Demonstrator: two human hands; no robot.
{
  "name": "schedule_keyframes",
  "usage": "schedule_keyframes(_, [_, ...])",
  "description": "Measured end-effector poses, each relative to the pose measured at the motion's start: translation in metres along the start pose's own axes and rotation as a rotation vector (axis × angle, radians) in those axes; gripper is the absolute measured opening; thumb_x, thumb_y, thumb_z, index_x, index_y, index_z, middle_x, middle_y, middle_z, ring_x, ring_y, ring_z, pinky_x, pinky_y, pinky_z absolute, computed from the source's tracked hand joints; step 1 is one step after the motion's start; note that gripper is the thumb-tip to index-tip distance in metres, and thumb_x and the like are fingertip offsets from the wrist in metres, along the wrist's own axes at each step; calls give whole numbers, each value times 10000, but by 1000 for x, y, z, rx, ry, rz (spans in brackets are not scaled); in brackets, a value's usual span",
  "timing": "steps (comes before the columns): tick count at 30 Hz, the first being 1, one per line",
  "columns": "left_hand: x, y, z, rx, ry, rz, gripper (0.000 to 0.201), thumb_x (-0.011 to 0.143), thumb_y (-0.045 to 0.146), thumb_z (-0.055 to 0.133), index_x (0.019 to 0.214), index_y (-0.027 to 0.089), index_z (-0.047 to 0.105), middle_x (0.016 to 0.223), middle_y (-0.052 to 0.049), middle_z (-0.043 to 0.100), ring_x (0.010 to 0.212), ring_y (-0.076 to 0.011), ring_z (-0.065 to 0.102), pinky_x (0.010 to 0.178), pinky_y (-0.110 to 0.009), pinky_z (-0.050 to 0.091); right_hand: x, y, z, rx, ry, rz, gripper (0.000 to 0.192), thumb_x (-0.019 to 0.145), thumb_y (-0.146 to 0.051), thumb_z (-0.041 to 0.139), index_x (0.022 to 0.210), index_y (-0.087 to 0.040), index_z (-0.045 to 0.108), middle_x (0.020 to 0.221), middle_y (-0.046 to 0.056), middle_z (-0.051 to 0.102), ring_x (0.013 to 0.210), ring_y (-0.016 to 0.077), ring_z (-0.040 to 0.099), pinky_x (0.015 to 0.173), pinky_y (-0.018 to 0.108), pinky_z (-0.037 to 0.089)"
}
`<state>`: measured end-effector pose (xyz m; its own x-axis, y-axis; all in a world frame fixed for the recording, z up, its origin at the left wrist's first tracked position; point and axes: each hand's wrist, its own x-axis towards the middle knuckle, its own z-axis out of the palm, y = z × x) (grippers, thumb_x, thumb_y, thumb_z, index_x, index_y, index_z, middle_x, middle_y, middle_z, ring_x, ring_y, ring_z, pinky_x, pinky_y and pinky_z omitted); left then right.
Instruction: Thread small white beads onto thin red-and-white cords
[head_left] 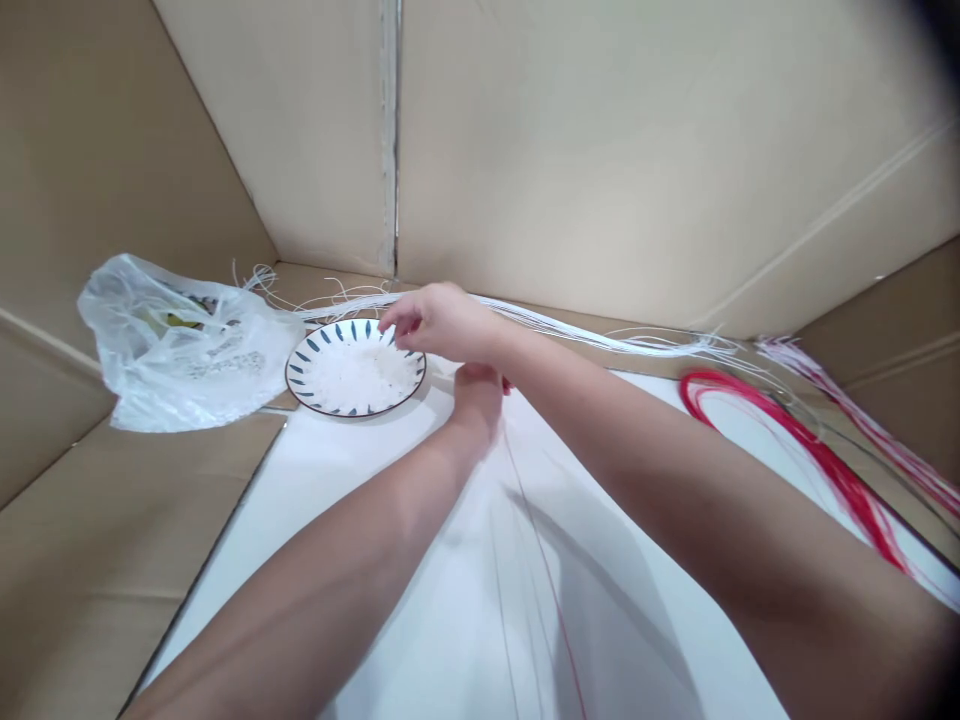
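Observation:
My right hand [439, 322] is over the right rim of a round white plate [352, 412] with dark blue dashes around its edge. Its fingers are bent and drawn together; anything between them is too small to make out. Small pale grains [356, 370] cover the plate's middle. Beneath my right wrist, my left hand [478, 392] is closed beside the plate, its fingers partly hidden. A thin red thread [544, 560] runs from it toward me, with fainter pale threads [501, 590] alongside.
A crumpled clear plastic bag [202, 350] lies left of the plate. A bundle of white cords [585, 330] stretches along the back cardboard wall [637, 170]. At the right lie a red thread hank [817, 455] and pink-and-white strands [862, 410] on the white table [360, 500].

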<state>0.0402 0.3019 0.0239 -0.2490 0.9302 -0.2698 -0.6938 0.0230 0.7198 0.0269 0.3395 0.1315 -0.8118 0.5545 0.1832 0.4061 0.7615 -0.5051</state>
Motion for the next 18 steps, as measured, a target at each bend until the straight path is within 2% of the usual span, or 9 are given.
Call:
schedule_keyframes(2, [5, 5, -3, 28, 13, -3, 336, 988, 368, 659, 1246, 153, 643, 1204, -97, 682, 1000, -215, 692, 849, -411, 615, -24, 5, -21, 93, 153, -6, 333, 799, -23, 649, 1072, -160, 782, 852, -8, 760, 781, 120, 667, 745, 248, 484])
schedule_keyframes(4, [10, 13, -7, 40, 28, 19, 291, 992, 362, 654, 1184, 143, 655, 1109, -75, 693, 900, -180, 688, 770, -355, 614, -62, 17, -40, 143, 288, 23, 282, 798, -78, 657, 1043, -159, 774, 856, 1, 751, 790, 130, 669, 751, 258, 498])
schedule_keyframes(5, [12, 16, -8, 42, 34, 33, 272, 994, 359, 652, 1156, 140, 658, 1065, -64, 692, 852, -165, 680, 732, -330, 607, -84, 26, -46, 151, 323, 66, 254, 797, -112, 668, 1024, -160, 771, 855, 8, 749, 791, 139, 672, 752, 267, 504])
schedule_keyframes(7, [14, 22, -11, 42, 39, 59, 248, 996, 354, 650, 1114, 136, 659, 997, -44, 685, 779, -140, 659, 672, -291, 588, -132, 47, -51, 135, 368, 246, 230, 803, -192, 677, 1011, -166, 772, 894, 31, 761, 799, 162, 684, 752, 293, 517])
schedule_keyframes(10, [15, 25, -11, 42, 42, 84, 228, 999, 347, 647, 1077, 134, 658, 935, -26, 671, 712, -118, 631, 617, -258, 562, -195, 77, -43, 55, 330, 487, 238, 805, -252, 663, 1000, -187, 783, 954, 56, 778, 901, 205, 707, 864, 351, 520])
schedule_keyframes(12, [15, 25, -10, 45, 41, 98, 220, 1000, 344, 647, 1058, 132, 657, 905, -17, 663, 683, -109, 616, 594, -245, 548, -222, 92, -35, 47, 296, 546, 271, 801, -261, 655, 1030, -191, 783, 977, 70, 779, 931, 229, 712, 862, 372, 521])
schedule_keyframes(15, [15, 24, -10, 56, 38, 111, 210, 1000, 340, 647, 1016, 131, 654, 851, 0, 645, 633, -94, 586, 555, -224, 520, -239, 103, -28, 47, 249, 575, 311, 801, -257, 643, 1077, -213, 780, 1007, 63, 774, 957, 238, 705, 856, 373, 518])
schedule_keyframes(18, [14, 25, -10, 69, 31, 120, 204, 1001, 331, 647, 966, 129, 647, 796, 19, 620, 587, -79, 551, 519, -205, 488, -238, 108, -29, 58, 192, 572, 330, 810, -248, 642, 1113, -238, 773, 1043, 42, 770, 964, 226, 695, 871, 360, 510])
